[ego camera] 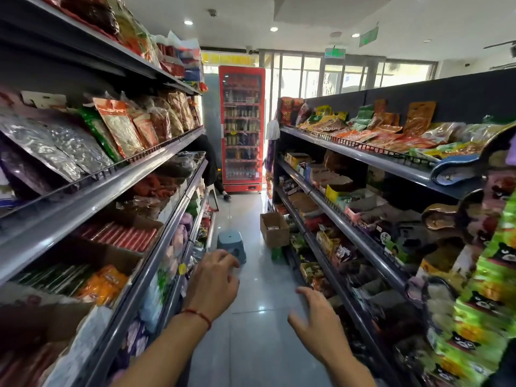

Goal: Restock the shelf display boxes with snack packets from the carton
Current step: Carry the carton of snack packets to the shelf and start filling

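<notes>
I look down a shop aisle. An open brown carton point(274, 229) stands on the floor far ahead, against the right shelf unit. Cardboard display boxes point(333, 181) with snack packets line the middle right shelves. My left hand point(213, 283) is held out over the aisle floor, fingers loosely curled, holding nothing; a red string circles its wrist. My right hand point(318, 322) is also held out, fingers spread and empty, close to the lower right shelf edge. Both hands are well short of the carton.
A blue-grey plastic stool point(231, 245) stands mid-aisle beyond my left hand. Stocked shelves run along the left point(117, 174) and right point(363, 152). A red drinks fridge point(241, 128) closes the aisle's far end, with someone's foot point(226, 195) beside it. Green packets point(491, 289) hang near right.
</notes>
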The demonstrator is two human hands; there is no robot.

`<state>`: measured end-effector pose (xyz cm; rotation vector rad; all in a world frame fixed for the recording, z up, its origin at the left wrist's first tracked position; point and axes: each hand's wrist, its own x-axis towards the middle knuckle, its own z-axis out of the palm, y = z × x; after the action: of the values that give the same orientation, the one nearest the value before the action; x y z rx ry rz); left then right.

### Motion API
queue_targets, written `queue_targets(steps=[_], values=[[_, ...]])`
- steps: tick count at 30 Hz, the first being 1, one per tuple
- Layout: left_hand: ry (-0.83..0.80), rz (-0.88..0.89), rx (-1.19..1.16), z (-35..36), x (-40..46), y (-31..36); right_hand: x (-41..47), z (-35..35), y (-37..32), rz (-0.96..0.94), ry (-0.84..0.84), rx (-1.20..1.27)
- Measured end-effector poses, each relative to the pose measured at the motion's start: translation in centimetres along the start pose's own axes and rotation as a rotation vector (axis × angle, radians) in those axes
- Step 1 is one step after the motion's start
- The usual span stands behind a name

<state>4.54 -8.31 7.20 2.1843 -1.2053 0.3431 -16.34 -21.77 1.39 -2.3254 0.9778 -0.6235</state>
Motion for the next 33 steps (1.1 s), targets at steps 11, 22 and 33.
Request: queue_targets(steps=[11, 22, 33], values=[[-0.141, 0.040, -0.028, 7.1, 17.2, -6.6, 18.9, 5.1, -2.3, 0.026, 0.011, -0.256], [-0.146, 0.040, -0.030, 18.1, 31.7, -14.4, 36.8, 13.6, 0.8, 0.151, -0.107, -0.204], [-0.238, -0.057, 0.064, 30.8, 49.5, -18.6, 60.6, 17.4, 8.3, 0.095, -0.196, -0.275]])
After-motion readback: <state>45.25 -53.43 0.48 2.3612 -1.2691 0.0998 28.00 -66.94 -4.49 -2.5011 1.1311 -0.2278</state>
